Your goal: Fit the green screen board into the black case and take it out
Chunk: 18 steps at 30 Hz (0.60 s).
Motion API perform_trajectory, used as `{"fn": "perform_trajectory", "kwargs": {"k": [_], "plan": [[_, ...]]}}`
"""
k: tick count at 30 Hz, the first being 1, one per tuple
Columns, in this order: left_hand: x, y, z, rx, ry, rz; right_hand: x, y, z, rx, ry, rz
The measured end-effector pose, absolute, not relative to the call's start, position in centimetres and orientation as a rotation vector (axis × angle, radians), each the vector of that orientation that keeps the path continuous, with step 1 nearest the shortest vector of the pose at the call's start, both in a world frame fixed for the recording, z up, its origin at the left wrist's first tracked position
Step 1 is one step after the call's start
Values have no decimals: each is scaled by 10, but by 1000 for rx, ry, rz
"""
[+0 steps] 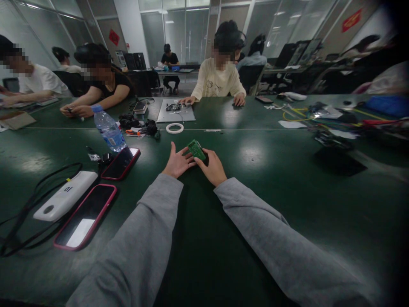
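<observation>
Glass walls (179, 36) are lining the far side of the room in the head view, and a dark green table (262, 200) is stretching out beneath and around the hands. Between the two hands, a small green circuit board (196, 149) is sitting tilted above the tabletop. The right hand (213, 167) is pinching it by its near edge, thumb on one side and fingers on the other. The left hand (178, 163) is lying open, palm up and thumb raised, its fingers spreading toward the board; whether their tips are touching it, I cannot tell.

Just beyond the left hand, a white ring (174, 132) is lying flat. Farther past it, a pale panel (162, 118) is carrying small parts, and a person in a cream top (219, 81) is sitting with one hand near it. To the left of the left hand, a water bottle (110, 131) is standing beside a red-edged phone (121, 164). Nearer the left sleeve, a second phone (85, 217) is resting next to a white power bank (67, 196). Well right of the right hand, wires (338, 123) are lying in a blurred heap.
</observation>
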<state>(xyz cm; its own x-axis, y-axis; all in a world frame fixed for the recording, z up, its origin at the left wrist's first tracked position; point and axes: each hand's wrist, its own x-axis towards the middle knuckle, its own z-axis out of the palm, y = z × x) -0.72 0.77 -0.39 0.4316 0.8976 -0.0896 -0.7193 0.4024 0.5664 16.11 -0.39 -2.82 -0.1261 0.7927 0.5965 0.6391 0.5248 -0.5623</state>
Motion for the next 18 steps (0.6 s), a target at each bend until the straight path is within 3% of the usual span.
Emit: {"fn": "perform_trajectory", "kwargs": {"k": [18], "plan": [[-2, 1, 7, 522, 393, 965, 175, 4, -29, -1329, -1572, 390]]}}
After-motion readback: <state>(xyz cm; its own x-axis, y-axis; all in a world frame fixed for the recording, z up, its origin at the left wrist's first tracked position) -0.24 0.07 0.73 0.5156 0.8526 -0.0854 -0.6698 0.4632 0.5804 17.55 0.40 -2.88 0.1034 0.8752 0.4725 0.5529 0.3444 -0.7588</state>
